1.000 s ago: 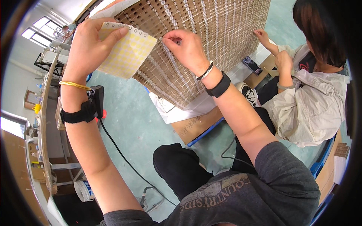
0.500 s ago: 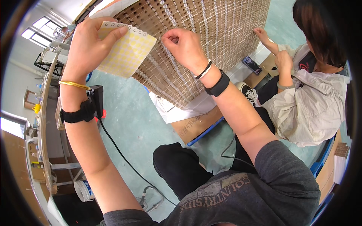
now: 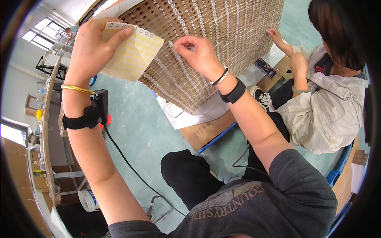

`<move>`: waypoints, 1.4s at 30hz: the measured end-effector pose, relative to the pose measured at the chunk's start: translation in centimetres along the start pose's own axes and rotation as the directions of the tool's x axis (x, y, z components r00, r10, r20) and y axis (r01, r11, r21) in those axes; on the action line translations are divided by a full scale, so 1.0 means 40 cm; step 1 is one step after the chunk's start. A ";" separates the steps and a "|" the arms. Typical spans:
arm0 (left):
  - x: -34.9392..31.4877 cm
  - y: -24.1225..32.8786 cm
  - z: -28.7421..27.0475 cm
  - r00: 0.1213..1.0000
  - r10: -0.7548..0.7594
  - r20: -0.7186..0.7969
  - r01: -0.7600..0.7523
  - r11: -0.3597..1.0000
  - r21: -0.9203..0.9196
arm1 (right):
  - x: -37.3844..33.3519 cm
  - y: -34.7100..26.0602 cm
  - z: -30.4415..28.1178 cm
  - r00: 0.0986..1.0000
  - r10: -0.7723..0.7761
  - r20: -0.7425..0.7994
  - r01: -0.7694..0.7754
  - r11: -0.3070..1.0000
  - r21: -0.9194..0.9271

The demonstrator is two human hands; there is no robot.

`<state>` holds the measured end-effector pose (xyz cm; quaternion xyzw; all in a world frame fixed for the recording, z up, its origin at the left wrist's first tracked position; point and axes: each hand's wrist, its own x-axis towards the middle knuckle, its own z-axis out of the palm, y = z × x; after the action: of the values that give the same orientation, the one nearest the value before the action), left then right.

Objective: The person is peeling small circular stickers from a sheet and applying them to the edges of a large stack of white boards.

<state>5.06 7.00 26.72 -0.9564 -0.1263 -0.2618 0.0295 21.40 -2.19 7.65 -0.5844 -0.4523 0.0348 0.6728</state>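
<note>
My left hand grips a sheet of small round stickers between thumb and fingers. The sheet has a pale yellow dotted pattern and a row of rings along its top edge. Just right of it, my right hand is closed in a pinch against or very near a large brown perforated board. Whatever the pinch holds, if anything, is too small to make out. Rows of holes cover the board, many with round white stickers in lines, and thin strands run across it.
At the right, another person's hand touches the board's edge; their other hand is raised. A phone lies beside the board. Cardboard sits below it. A black cable crosses the floor; shelving stands left.
My right hand has shifted slightly right and down along the board, still pinched. My left hand and the sticker sheet have hardly moved.
</note>
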 end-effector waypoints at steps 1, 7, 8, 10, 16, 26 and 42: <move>0.000 0.001 0.000 1.000 0.009 0.002 -0.009 1.000 -0.003 | 0.003 -0.004 0.001 1.000 -0.016 -0.008 0.016 1.000 -0.002; -0.003 0.007 0.000 1.000 -0.018 0.021 0.018 1.000 -0.005 | 0.013 -0.006 0.012 0.999 -0.027 -0.043 0.025 0.999 -0.048; -0.003 0.006 -0.001 1.000 -0.018 0.021 0.019 1.000 -0.005 | 0.012 -0.006 0.014 0.998 -0.031 -0.047 0.027 0.996 -0.079; -0.002 0.004 -0.002 0.999 -0.013 0.031 0.014 1.000 -0.016 | 0.009 -0.007 0.020 0.995 -0.060 -0.084 0.054 0.996 -0.071; -0.010 0.013 0.000 1.000 -0.004 -0.009 0.004 1.000 0.009 | 0.002 -0.003 0.022 0.979 -0.137 -0.153 0.123 0.988 -0.097; -0.009 0.005 0.004 0.999 0.027 -0.017 -0.027 1.000 0.005 | 0.004 -0.008 0.017 0.991 -0.098 -0.086 0.086 0.987 -0.136; -0.009 0.002 0.002 1.000 -0.021 -0.016 0.020 0.999 -0.034 | -0.022 0.015 0.010 0.995 0.100 0.001 -0.100 0.991 0.092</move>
<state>4.85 6.85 26.46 -0.9532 -0.1314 -0.2719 0.0118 20.90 -2.22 6.61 -0.5747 -0.4190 0.0883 0.6974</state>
